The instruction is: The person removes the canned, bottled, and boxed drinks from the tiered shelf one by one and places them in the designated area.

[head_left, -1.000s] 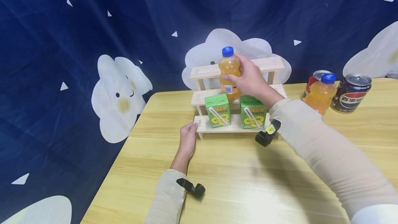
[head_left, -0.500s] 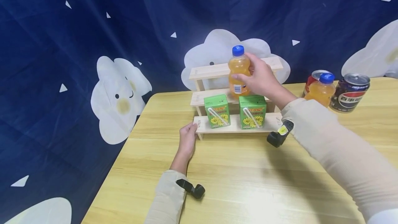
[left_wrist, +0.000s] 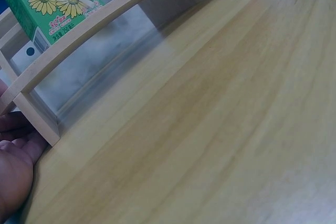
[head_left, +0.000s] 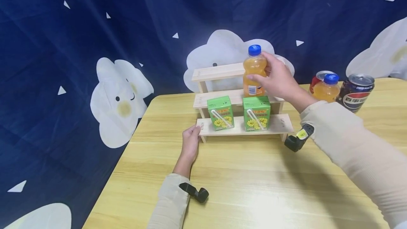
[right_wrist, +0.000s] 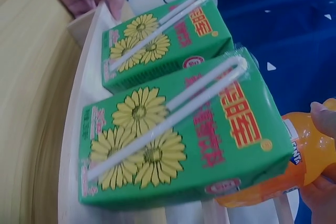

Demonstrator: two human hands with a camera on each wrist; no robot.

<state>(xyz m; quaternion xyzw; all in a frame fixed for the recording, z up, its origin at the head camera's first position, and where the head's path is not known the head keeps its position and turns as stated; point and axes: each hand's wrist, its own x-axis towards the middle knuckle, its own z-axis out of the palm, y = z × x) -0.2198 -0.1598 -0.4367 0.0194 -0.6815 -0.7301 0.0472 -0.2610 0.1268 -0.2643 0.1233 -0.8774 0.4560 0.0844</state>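
My right hand (head_left: 279,78) grips an orange soda bottle (head_left: 254,68) with a blue cap around its waist. The bottle is upright at the right part of the middle step, its base hidden behind the right drink carton. In the right wrist view the thumb and fingers wrap the soda bottle (right_wrist: 302,156) from both sides. My left hand (head_left: 190,142) holds the left end of the lowest board of a three-step wooden rack (head_left: 276,124), thumb on top and fingers below. Two green drink cartons with straws, a left carton (head_left: 220,113) and a right carton (head_left: 256,114), stand on that lowest board.
Right of the rack stand a second orange soda bottle (head_left: 326,89), a red can (head_left: 314,82) partly behind it and a dark blue can (head_left: 355,94). A blue curtain (head_left: 159,6) with cloud prints hangs behind the wooden table (head_left: 222,186).
My right hand has carried the orange soda bottle rightward along the rack, from between the cartons to behind the right one. My left hand stays on the rack's end.
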